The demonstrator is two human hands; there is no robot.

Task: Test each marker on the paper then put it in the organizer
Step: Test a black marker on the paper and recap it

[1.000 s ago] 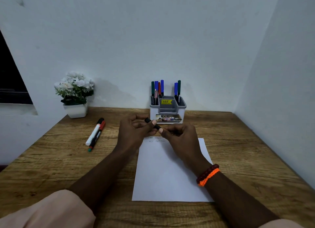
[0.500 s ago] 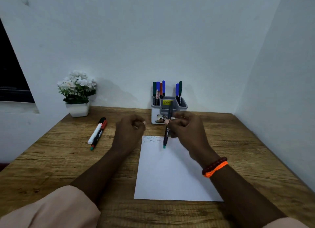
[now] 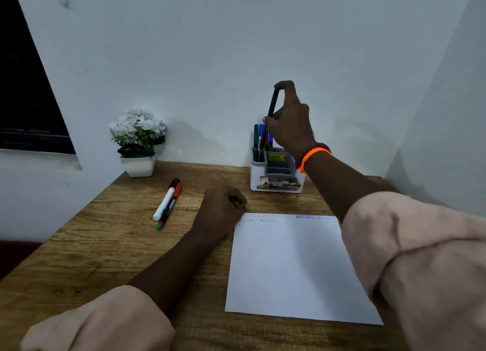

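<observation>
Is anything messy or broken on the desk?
Nothing looks broken or spilled. Two markers lie loose on the table, not yet tested. The right hand holds a marker above the organizer.

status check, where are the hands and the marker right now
Right hand grips dark marker, upright over organizer's left slot. Left hand curled at paper's top corner, apparently empty. Two markers on desk; nothing blocking.

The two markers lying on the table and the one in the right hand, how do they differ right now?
The two markers lie flat side by side on the table, untouched; the dark marker is held nearly upright by the right hand above the organizer. One of the table pair has a white body; the held one looks all dark. All are slim pens.
</observation>
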